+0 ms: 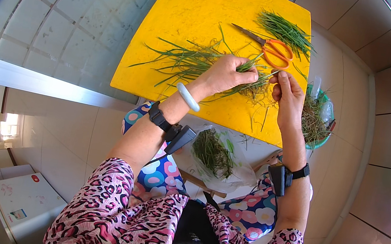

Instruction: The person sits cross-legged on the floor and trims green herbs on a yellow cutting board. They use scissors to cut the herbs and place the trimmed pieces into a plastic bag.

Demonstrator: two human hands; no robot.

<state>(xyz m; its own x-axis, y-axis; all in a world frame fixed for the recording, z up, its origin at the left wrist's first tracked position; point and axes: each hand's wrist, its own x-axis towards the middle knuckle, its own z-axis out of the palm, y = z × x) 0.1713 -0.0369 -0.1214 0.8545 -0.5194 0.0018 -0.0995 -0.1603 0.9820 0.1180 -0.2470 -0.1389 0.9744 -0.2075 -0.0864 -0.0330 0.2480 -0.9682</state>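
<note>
My left hand (232,72) is closed around a few green grass-like stalks above a loose pile of the same greens (186,59) on the yellow tabletop (205,8). Close to its right, my right hand (286,90) pinches the pale end of a stalk between thumb and forefinger. Thin dry roots and withered leaves lie tangled below the hands. Scissors with orange handles (277,52) rest just beyond my hands, dark blades pointing to the far left. Past them, near the table's right edge, lies a tidier bundle of green stalks (286,31).
A green basin (316,143) holding withered stalks and clear plastic stands on the floor at the right. Between my knees is an open plastic bag (241,171) of greens. A glass panel (82,16) borders the table's left side.
</note>
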